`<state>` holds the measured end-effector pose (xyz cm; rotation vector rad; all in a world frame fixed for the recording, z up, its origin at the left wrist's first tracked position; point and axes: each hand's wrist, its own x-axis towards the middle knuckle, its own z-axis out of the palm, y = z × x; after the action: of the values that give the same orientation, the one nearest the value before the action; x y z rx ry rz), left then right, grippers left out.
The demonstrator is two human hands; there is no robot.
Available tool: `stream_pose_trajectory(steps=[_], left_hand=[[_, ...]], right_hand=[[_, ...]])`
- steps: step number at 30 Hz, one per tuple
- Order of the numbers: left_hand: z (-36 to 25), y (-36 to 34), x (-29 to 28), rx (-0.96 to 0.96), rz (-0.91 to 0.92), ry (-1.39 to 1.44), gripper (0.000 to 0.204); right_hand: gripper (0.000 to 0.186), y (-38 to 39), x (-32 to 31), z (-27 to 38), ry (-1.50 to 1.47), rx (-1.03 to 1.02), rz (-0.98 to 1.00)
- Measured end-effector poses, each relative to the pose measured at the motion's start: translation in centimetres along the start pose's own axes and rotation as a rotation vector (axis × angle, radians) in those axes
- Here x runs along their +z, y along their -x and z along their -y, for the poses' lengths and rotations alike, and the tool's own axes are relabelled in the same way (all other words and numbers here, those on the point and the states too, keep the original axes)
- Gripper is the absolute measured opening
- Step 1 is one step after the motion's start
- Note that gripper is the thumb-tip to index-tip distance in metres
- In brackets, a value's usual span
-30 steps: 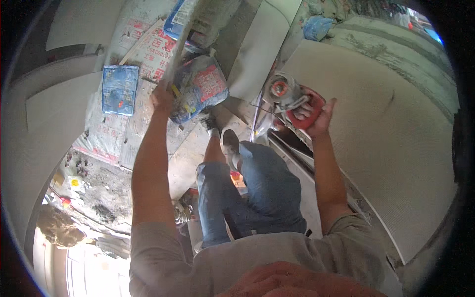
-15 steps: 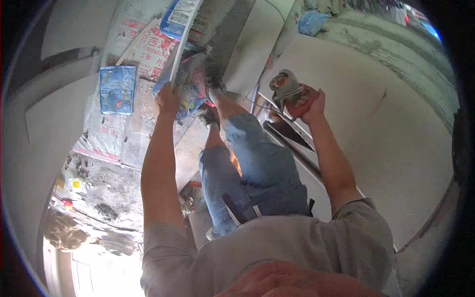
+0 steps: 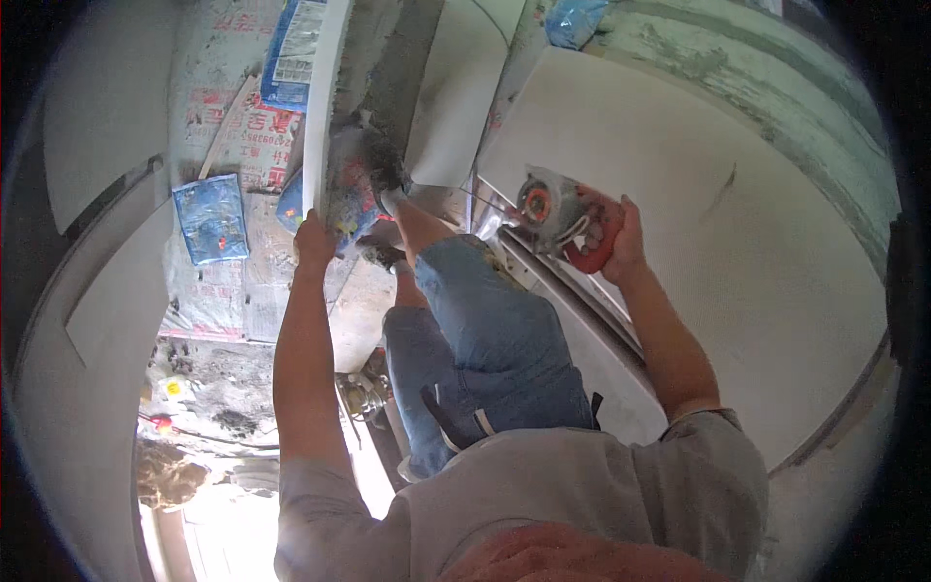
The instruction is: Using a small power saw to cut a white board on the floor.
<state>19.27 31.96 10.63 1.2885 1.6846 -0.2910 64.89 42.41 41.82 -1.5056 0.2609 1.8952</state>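
My left hand (image 3: 315,242) grips the near end of a long, narrow slab (image 3: 318,116) whose white edge faces up. The slab stretches away from me toward the far edge of the view. In my right hand (image 3: 628,248) is a red handheld circular saw (image 3: 598,238), my fingers wrapped around its body. Its dusty grey guard and round orange-red middle point left. The saw is held in the air over the near-left side of a large pale panel (image 3: 698,233), apart from the slab. Whether its blade spins cannot be seen.
Blue bags (image 3: 211,219) and printed red-and-white sheeting (image 3: 233,126) cover the floor at left. A thin wooden strip (image 3: 228,126) lies there. Another pale board (image 3: 456,97) lies beyond my feet. Large panels (image 3: 126,281) stand at far left. A blue bag (image 3: 574,21) sits at the far right.
My left hand and the slab have shifted left and a little nearer, and more of the slab's edge shows. The saw has come nearer and turned, so its round side faces up.
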Motion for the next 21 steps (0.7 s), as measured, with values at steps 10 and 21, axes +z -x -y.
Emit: stream_pose_trajectory(steps=[10, 21], left_hand=[[1.0, -1.4, -1.0, 0.152, -0.088, -0.055, 0.035], [1.9, -4.9, 3.5, 0.109, -0.039, -0.089, 0.028]], right_hand=[[0.066, 7.7, -4.8, 1.1, 0.251, -0.197, -0.311], [0.072, 22.1, -6.7, -3.8, 0.048, -0.066, -0.029]])
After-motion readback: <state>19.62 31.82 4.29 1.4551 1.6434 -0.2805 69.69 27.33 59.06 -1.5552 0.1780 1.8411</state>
